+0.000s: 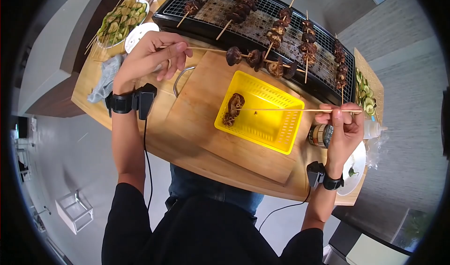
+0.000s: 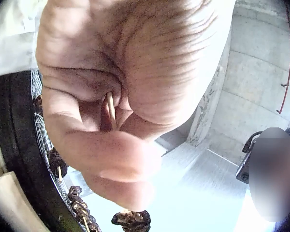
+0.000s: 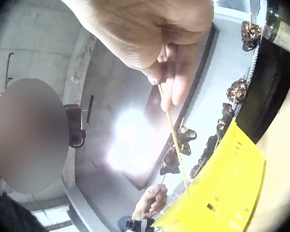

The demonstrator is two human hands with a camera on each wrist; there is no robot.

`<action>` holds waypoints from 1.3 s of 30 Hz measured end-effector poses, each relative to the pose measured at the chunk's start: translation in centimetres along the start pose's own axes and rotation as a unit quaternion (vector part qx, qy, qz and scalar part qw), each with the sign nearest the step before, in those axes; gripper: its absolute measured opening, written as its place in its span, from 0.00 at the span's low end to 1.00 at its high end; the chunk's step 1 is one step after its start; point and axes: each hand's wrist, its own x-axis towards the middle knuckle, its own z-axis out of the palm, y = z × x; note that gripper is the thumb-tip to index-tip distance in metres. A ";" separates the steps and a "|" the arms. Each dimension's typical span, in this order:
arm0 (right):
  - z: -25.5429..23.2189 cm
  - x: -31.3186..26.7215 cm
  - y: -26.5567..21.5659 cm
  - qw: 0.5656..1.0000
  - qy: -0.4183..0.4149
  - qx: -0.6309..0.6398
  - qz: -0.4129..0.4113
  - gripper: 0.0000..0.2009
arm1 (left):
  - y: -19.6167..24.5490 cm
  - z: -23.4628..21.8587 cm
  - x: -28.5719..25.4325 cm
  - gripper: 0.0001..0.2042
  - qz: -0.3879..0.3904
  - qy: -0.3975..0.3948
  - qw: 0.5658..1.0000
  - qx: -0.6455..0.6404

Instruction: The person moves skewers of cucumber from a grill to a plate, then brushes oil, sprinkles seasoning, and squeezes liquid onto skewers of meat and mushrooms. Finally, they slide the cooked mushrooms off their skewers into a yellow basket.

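My left hand (image 1: pixel 157 56) pinches the end of a skewer threaded with dark mushroom pieces (image 1: pixel 255 58), held above the cutting board near the grill's front edge. In the left wrist view the stick passes between the fingers of the left hand (image 2: pixel 121 96). Between thumb and fingers my right hand (image 1: pixel 344 129) holds a thin wooden stick (image 1: pixel 281 109) across the yellow basket (image 1: pixel 262 145); its tip is at brown mushroom pieces (image 1: pixel 236 103) in the basket's left end. The right wrist view shows the right hand (image 3: pixel 159 43) with the stick (image 3: pixel 174 135) pointing down to the basket.
A grill (image 1: pixel 206 28) with several mushroom skewers stands behind the wooden board (image 1: pixel 197 119). At the left are a plate of sliced vegetables (image 1: pixel 122 23), a white dish (image 1: pixel 138 34) and a grey cloth (image 1: pixel 107 77). A jar (image 1: pixel 320 135) and a white plate (image 1: pixel 352 171) are at the right.
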 end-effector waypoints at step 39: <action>-0.4 3.6 3.5 0.942 -0.084 0.126 0.299 0.11 | -0.6 0.2 0.6 0.14 0.019 -0.006 1.000 -0.024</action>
